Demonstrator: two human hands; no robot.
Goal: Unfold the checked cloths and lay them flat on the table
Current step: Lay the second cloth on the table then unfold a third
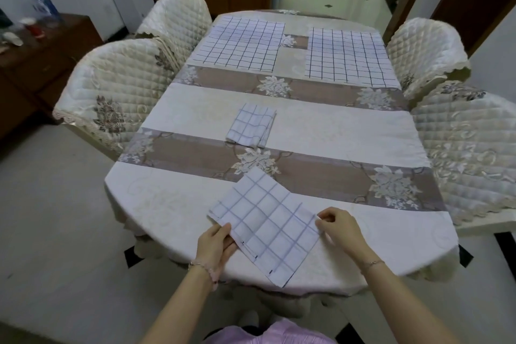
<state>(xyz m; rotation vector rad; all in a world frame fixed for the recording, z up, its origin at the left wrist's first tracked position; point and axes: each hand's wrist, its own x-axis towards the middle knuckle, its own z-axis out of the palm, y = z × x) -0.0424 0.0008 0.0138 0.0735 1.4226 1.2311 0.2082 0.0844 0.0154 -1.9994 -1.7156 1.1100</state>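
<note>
A folded white cloth with blue checks (265, 220) lies askew near the table's front edge. My left hand (215, 246) pinches its left edge between thumb and fingers. My right hand (339, 227) pinches its right corner. A second folded checked cloth (251, 126) rests in the middle of the table, untouched. Two unfolded checked cloths lie flat at the far end, one on the left (241, 43) and one on the right (347, 56).
The table (349, 126) wears a cream and brown floral tablecloth. Quilted chairs stand close on both sides, two left (111, 89) and two right (469, 148). A dark sideboard (42, 56) with a bottle and cups stands far left.
</note>
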